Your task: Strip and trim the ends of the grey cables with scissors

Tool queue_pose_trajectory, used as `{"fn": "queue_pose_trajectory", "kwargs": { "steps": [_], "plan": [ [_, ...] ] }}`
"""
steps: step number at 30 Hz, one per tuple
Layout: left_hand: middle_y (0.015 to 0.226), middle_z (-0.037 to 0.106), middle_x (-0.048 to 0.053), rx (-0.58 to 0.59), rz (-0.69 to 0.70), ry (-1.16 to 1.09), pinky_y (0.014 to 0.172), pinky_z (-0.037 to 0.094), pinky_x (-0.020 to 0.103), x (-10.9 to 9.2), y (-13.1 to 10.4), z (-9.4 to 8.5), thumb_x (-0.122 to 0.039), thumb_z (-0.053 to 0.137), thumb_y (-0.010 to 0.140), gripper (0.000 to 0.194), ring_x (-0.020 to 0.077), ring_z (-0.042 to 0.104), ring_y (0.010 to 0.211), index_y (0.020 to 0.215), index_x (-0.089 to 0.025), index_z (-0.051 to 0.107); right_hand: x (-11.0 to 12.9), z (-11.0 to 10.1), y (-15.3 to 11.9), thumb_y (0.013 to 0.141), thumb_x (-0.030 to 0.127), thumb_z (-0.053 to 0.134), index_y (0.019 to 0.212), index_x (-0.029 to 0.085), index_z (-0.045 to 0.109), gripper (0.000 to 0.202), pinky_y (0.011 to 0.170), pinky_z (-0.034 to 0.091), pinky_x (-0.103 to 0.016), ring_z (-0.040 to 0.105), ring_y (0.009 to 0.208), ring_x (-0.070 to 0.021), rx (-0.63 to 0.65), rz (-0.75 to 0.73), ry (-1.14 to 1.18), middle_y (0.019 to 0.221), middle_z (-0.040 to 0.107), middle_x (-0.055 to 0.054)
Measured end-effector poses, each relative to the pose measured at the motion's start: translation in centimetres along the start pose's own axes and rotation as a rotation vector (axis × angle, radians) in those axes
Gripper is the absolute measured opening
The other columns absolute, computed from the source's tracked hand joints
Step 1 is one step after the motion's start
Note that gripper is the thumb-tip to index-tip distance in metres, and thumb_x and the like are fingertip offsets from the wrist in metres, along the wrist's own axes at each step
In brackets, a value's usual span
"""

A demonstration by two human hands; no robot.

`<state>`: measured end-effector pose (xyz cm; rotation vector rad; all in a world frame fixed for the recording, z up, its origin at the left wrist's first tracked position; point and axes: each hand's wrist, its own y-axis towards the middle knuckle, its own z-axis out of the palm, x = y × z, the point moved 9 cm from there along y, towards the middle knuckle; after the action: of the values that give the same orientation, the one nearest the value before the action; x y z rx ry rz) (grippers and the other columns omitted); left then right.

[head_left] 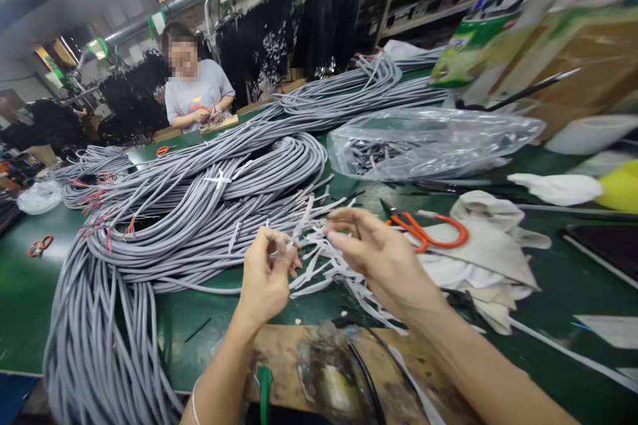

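Observation:
My left hand [269, 272] is closed in a pinch on a thin whitish cable end [304, 219] that points up and away from me. Just to the right, my right hand [376, 252] is slightly blurred, its fingers stretched out and apart with nothing visible in them. Between and beyond the hands lie several loose white cable ends [319, 255], spread over the green table. A large heap of grey cables [199, 212] stretches left and away from my left hand. Scissors with orange handles [423, 232] lie right beyond my right hand, by a crumpled pale cloth [483, 239].
In front of me is a stained wooden board [279, 345] with a dark, grimy device [331, 372] on it. A clear plastic bag [423, 146] lies behind the hands. More scissors [40, 246] are at the left. Across the table a person [197, 89] handles small parts.

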<state>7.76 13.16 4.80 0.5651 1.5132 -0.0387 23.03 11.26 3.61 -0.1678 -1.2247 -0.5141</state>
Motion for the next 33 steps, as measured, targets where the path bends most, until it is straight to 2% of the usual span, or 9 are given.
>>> {"fn": "queue_pose_trajectory", "kwargs": {
  "steps": [3,6,13,18,25,27,29,31,33],
  "plan": [
    [0.073,0.058,-0.002,-0.025,0.002,-0.108,0.048,0.041,0.017,-0.2,0.1,-0.2,-0.033,0.058,0.085,0.03,0.0057,0.051,0.05,0.073,-0.021,0.033,-1.5,2.4,-0.7,0.049,0.035,0.083,0.088,0.022,0.063,0.046,0.065,0.052,-0.026,0.064,0.086,-0.0183,0.252,0.064,-0.024,0.087,0.069,-0.005],
    [0.066,0.058,-0.005,-0.011,-0.039,-0.156,0.045,0.04,0.016,0.0,0.1,0.1,-0.036,0.062,0.082,0.033,0.0055,0.052,0.046,0.077,-0.021,0.033,-1.9,2.6,-1.0,0.053,0.038,0.082,0.096,0.022,0.061,0.05,0.064,0.052,-0.026,0.064,0.09,-0.0191,0.301,0.087,0.002,0.094,0.07,-0.006],
    [0.069,0.058,-0.003,0.017,-0.17,-0.015,0.047,0.037,0.018,1.1,-0.1,0.5,-0.024,0.068,0.074,0.035,0.0068,0.049,0.049,0.103,-0.019,0.05,-1.2,1.0,-0.6,0.04,0.033,0.087,0.073,0.02,0.065,0.042,0.057,0.05,-0.022,0.06,0.061,-0.0119,0.085,0.045,-0.009,0.068,0.066,0.0],
    [0.076,0.057,0.0,0.018,-0.067,-0.056,0.06,0.042,0.021,0.3,0.1,0.4,-0.029,0.069,0.075,0.019,0.0106,0.052,0.066,0.085,-0.018,0.057,-1.5,0.7,-0.6,0.036,0.029,0.088,0.068,0.02,0.065,0.041,0.04,0.036,-0.017,0.05,0.05,-0.007,0.023,0.113,0.094,0.058,0.059,0.004],
    [0.059,0.052,-0.005,0.085,-0.12,-0.15,0.035,0.033,0.013,0.8,0.0,0.7,-0.049,0.068,0.074,0.041,0.0037,0.046,0.039,0.071,-0.019,0.041,-2.1,-0.3,-0.6,0.042,0.029,0.084,0.07,0.019,0.061,0.037,0.032,0.014,-0.015,0.024,0.035,0.0013,-0.099,0.209,0.256,0.053,0.049,0.009],
    [0.064,0.056,-0.005,0.083,-0.121,-0.178,0.036,0.038,0.013,0.7,0.1,0.5,-0.05,0.068,0.074,0.044,0.0053,0.055,0.041,0.071,-0.019,0.037,-2.2,0.2,-0.6,0.049,0.033,0.08,0.076,0.02,0.061,0.036,0.031,0.011,-0.016,0.019,0.033,0.0018,-0.041,0.208,0.289,0.058,0.053,0.008],
    [0.069,0.058,-0.004,0.118,-0.139,-0.215,0.037,0.043,0.013,0.7,0.1,0.7,-0.049,0.069,0.074,0.046,0.0068,0.06,0.043,0.072,-0.019,0.034,-2.1,1.8,-1.0,0.055,0.038,0.077,0.086,0.022,0.061,0.039,0.031,0.01,-0.017,0.018,0.032,0.002,0.127,0.221,0.299,0.07,0.063,0.004],
    [0.069,0.057,-0.006,0.185,-0.166,-0.263,0.035,0.044,0.013,0.8,0.0,1.2,-0.046,0.069,0.075,0.048,0.0079,0.061,0.042,0.073,-0.021,0.029,-1.9,3.7,-1.8,0.055,0.038,0.077,0.098,0.023,0.06,0.048,0.031,0.02,-0.017,0.026,0.033,0.0009,0.324,0.229,0.28,0.084,0.068,-0.002],
    [0.068,0.054,-0.008,0.237,-0.18,-0.311,0.033,0.043,0.012,0.9,0.0,1.5,-0.044,0.07,0.076,0.049,0.0082,0.062,0.04,0.073,-0.021,0.026,-1.8,4.5,-2.4,0.054,0.035,0.08,0.103,0.024,0.058,0.055,0.04,0.038,-0.019,0.044,0.041,-0.0037,0.42,0.225,0.258,0.085,0.07,-0.003]
  ]
}}
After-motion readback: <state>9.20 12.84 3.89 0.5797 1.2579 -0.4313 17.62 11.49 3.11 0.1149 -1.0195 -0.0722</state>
